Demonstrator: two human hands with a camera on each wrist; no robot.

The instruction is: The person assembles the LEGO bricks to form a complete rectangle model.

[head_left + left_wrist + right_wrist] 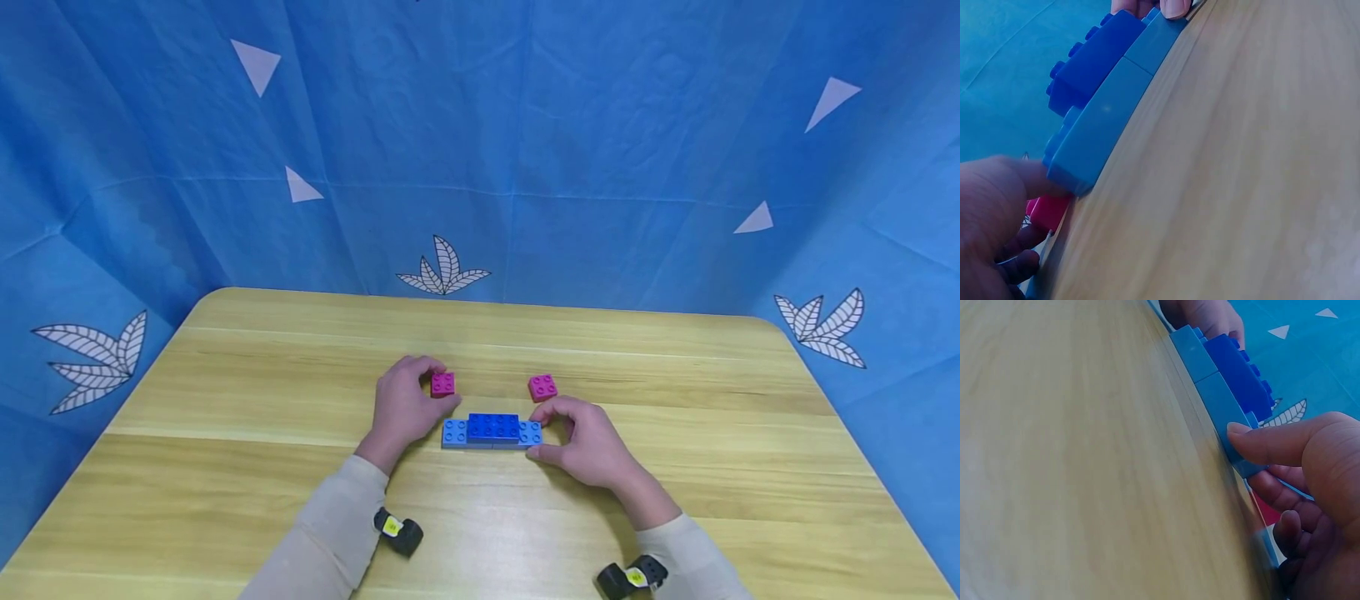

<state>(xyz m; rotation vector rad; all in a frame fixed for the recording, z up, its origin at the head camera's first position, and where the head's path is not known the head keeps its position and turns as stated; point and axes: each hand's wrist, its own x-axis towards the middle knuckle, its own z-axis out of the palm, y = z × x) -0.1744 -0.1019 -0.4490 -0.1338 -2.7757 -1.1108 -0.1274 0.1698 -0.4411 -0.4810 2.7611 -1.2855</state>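
In the head view, a dark blue brick (492,428) sits across two light blue bricks (454,435) laid end to end on the table. My right hand (592,446) pinches the right end of this row; the thumb (1266,442) presses its near face in the right wrist view. A square pink brick (442,384) lies behind the row's left end. Around it is my left hand (405,400), index finger at its back and thumb in front, seemingly pinching it. From the left wrist, the thumb partly hides this pink brick (1050,212).
Behind the row's right end, just beyond my right fingers, lies a second pink brick (542,387). The wooden table (262,433) ends at a blue patterned cloth (525,150) at the back and sides. A black wrist camera (401,535) is strapped to each sleeve.
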